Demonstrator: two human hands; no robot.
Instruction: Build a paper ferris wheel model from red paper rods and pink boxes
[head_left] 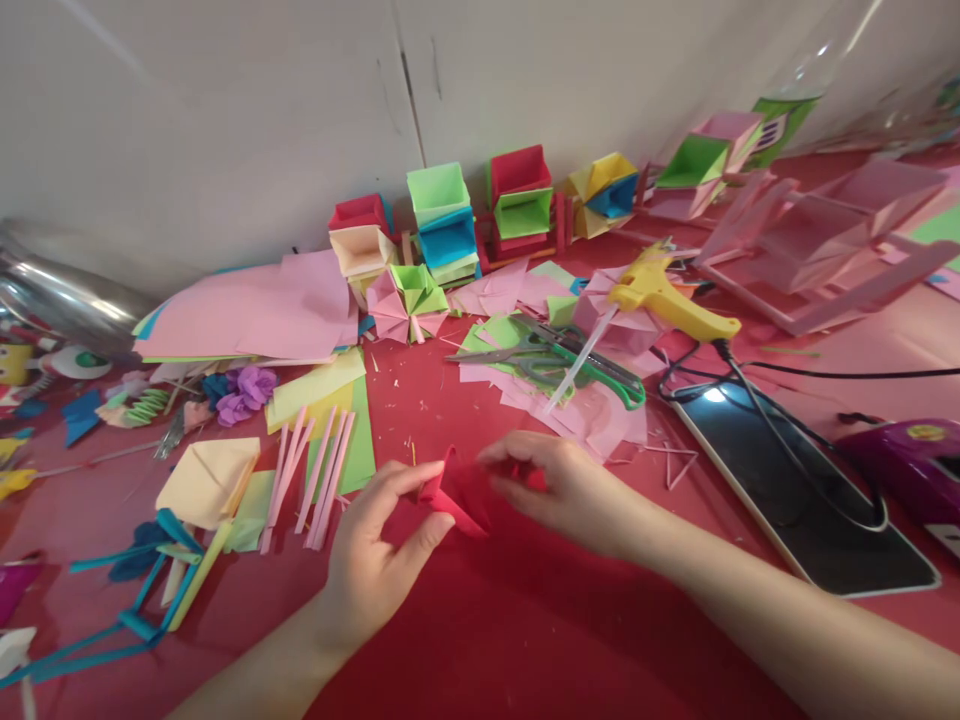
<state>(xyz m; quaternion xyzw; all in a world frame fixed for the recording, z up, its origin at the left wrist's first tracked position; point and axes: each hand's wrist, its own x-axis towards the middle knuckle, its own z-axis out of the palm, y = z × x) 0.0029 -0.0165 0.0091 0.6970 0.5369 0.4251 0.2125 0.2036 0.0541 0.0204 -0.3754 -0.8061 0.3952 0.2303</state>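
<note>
A small piece of folded red paper (459, 492) sits just above the red table surface (525, 620), held between both hands. My left hand (375, 555) pinches its left corner with thumb and fingers. My right hand (559, 490) grips its right side, fingers curled over the fold. The paper's colour nearly matches the table, so its lower edges are hard to make out.
A yellow glue gun (667, 300) and green-handled scissors (570, 360) lie on pink paper scraps. A tablet (795, 480) with a black cable lies right. Pink paper strips (315, 470), stacked sheets (255, 310) and coloured folded boxes (446, 225) line the back.
</note>
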